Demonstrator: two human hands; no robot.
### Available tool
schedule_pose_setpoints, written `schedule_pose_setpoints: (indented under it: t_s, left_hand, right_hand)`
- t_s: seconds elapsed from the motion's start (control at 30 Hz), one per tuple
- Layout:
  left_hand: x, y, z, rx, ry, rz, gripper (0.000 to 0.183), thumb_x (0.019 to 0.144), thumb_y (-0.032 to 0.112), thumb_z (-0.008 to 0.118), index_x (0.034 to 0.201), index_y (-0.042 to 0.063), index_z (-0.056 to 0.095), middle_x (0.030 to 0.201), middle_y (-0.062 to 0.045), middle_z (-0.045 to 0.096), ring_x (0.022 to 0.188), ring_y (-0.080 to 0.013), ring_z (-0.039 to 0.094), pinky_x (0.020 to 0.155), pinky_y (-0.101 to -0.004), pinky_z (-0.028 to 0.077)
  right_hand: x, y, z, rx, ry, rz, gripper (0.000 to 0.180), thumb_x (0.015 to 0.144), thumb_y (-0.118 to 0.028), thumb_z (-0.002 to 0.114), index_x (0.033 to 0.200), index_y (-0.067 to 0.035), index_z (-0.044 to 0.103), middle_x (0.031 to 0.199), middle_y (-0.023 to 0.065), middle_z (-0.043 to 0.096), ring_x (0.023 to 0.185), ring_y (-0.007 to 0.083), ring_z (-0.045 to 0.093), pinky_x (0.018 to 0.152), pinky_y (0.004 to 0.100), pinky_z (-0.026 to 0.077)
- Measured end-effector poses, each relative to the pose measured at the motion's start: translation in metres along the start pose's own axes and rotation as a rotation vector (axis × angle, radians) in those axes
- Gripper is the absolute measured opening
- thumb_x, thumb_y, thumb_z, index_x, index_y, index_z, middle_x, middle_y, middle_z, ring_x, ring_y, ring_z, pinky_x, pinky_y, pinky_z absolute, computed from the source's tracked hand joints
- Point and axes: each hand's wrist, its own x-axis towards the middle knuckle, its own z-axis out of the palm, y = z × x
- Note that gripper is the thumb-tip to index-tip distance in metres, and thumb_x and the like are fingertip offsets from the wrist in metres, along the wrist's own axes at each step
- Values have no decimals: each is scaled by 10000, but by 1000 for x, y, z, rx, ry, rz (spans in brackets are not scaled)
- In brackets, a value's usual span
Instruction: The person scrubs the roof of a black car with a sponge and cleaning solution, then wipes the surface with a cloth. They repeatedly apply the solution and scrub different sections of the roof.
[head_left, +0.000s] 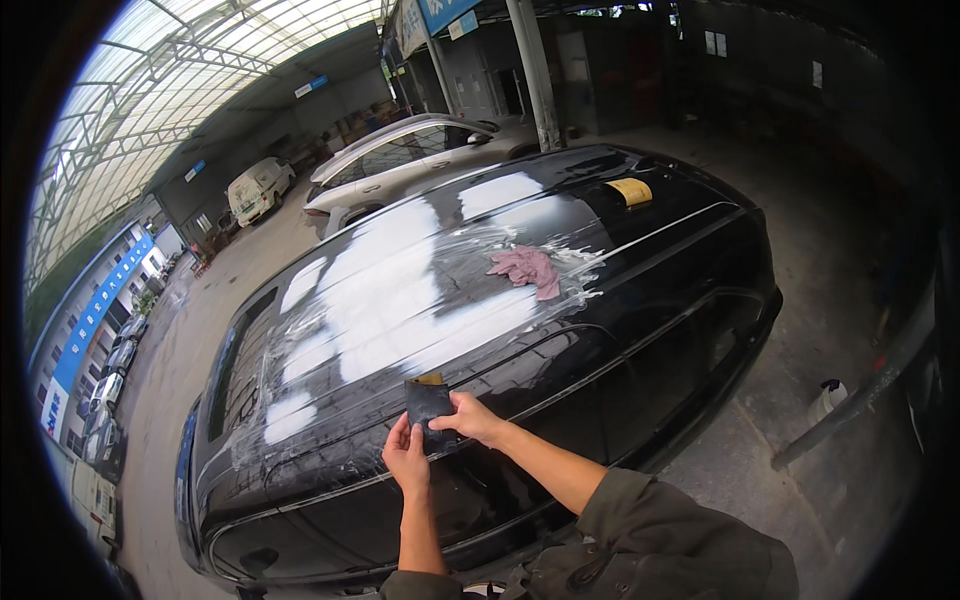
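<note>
Between my left hand (407, 456) and my right hand (474, 420) is a folded sheet of sandpaper (428, 405), dark grit outward with yellow backing showing at the top. Left fingers grip its lower left edge; the right thumb presses on its right side. Both hands are above the near edge of a black car's roof (517, 367). White patches (382, 262) and milky smears cover much of that roof. A crumpled pink cloth (527, 271) lies on it, beyond my hands. Farther right, a curled yellow sheet (630, 193) rests on the glossy black part.
A silver car (405, 161) stands close behind the black one, near a metal post (534, 75). A white van (260, 189) is farther off. At right are a white bucket (827, 403) and a slanting pipe (855, 409) above the concrete floor (720, 480).
</note>
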Motion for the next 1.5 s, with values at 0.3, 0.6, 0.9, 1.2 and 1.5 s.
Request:
schedule_pose_setpoints:
  t_s: [0.3, 0.6, 0.9, 1.2, 1.5]
  left_hand:
    - [-4, 2, -22, 43, -215, -93, 400, 955, -41, 752, 1345, -74, 669, 1172, -113, 765, 1043, -144, 729, 949, -266, 574]
    - [-12, 13, -12, 4, -180, -315, 251, 1009, 50, 723, 1247, -28, 741, 934, 36, 733, 762, -36, 616, 660, -201, 468]
    - [-16, -7, 2, -240, -30, -443, 260, 1051, 178, 710, 1233, -2, 755, 941, 7, 743, 747, -54, 643, 620, -212, 485]
    - [-16, -23, -4, 82, -29, -177, 254, 1045, 184, 727, 1147, -41, 781, 934, -36, 778, 806, -70, 660, 696, -242, 524]
    - [-30, 25, -6, 649, -357, 9, 229, 986, 207, 773, 1106, 13, 793, 748, -112, 746, 647, -67, 582, 621, -289, 489]
  right_hand:
    - [2, -35, -19, -180, -194, -94, 408, 911, -59, 795, 1302, 20, 712, 1140, 87, 763, 1052, 121, 697, 955, 281, 565]
    - [-16, -22, -16, -6, -124, -53, 752, 892, 4, 812, 1525, -15, 407, 1315, 145, 684, 1132, 161, 686, 971, 299, 572]
    - [-31, 26, -11, -351, -5, -37, 480, 834, -9, 874, 1244, 5, 622, 1139, 56, 719, 1040, 121, 680, 924, 306, 567]
    - [-41, 12, -12, 6, -64, 87, 481, 852, 15, 854, 1290, 2, 656, 1152, 64, 755, 1017, 130, 714, 924, 311, 588]
    - [-21, -20, -43, -277, -120, 61, 318, 855, -77, 884, 1113, 21, 725, 1004, 63, 768, 915, 118, 708, 857, 277, 573]
